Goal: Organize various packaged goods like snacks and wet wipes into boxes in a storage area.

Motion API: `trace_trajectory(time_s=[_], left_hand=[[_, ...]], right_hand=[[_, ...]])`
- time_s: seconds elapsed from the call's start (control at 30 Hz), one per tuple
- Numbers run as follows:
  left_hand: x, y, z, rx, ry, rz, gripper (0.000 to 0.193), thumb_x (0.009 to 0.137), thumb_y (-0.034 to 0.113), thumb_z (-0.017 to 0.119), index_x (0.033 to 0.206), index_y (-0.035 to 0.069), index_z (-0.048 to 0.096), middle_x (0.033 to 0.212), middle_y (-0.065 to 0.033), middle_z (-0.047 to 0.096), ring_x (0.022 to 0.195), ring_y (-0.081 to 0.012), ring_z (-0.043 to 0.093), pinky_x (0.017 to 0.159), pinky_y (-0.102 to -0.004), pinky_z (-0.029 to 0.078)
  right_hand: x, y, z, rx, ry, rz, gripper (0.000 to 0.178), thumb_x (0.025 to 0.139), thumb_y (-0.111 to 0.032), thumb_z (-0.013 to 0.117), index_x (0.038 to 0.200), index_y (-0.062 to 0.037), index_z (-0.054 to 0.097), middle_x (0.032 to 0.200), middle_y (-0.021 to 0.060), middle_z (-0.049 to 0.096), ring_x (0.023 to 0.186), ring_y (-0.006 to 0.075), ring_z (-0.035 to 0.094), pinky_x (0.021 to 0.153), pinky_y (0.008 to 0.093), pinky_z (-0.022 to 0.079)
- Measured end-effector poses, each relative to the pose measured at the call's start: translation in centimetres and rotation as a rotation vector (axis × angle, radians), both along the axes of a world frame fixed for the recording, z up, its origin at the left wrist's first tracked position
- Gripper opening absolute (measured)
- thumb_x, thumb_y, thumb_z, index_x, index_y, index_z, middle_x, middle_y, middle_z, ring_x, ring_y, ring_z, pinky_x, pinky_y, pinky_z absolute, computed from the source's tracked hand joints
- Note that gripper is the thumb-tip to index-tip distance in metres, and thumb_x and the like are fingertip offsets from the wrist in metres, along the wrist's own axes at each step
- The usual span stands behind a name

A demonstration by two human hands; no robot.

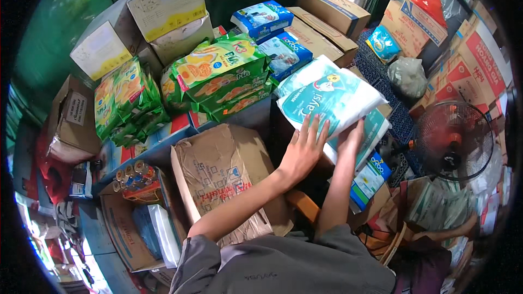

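Note:
A soft teal-and-white plastic pack of tissues [354,100] is tilted up in front of me. My left hand [306,144] lies on its lower front, fingers stretched out and apart. At the lower right corner, my right hand [351,137] grips the pack, its fingertips partly hidden by it. Another teal-and-white pack [377,130] shows just behind and below. Blue diaper packs [286,54] sit beyond the tissues to the left, and a blue-and-green diaper pack [372,178] stands below my right hand.
Green snack bags [220,68] are piled at the left, before white-and-yellow boxes [169,5]. A large brown carton [218,166] stands beside my left forearm. To the right are a black fan [453,139], stacked cartons [474,65] and another person's forearm [447,234].

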State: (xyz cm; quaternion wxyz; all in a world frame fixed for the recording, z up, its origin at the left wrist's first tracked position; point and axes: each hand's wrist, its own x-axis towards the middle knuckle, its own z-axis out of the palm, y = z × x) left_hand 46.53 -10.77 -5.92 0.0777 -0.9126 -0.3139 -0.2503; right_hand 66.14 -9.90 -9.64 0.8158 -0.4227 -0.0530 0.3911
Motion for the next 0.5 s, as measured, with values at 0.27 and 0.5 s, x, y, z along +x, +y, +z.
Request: trace_trajectory(time_s=[0.27, 0.5], left_hand=[[3.0, 1.8, -0.8, 0.005, 0.04, 0.083, 0.067, 0.091, 0.006, 0.063, 0.155, 0.004, 0.044, 0.151, -0.0243, 0.05, 0.143, -0.0433, 0.047, 0.091, -0.0348, 0.063], [4.1, 3.5, -2.9, -0.133, 0.004, 0.036, 0.063, 0.091, 0.005, 0.063, 0.151, -0.001, 0.046, 0.156, -0.0282, 0.043, 0.148, -0.0488, 0.037, 0.1, -0.0381, 0.059]], right_hand=[[-0.7, -0.7, -0.2, -0.287, -0.493, -0.017, 0.072, 0.103, -0.03, 0.064, 0.162, -0.0034, 0.033, 0.125, 0.0088, 0.065, 0.104, 0.0194, 0.065, 0.079, 0.034, 0.054], [-1.9, 0.1, -0.4, -0.066, -0.515, 0.172, 0.073, 0.102, -0.016, 0.066, 0.159, 0.0117, 0.03, 0.148, 0.0196, 0.055, 0.129, 0.0215, 0.056, 0.106, 0.0322, 0.046]])
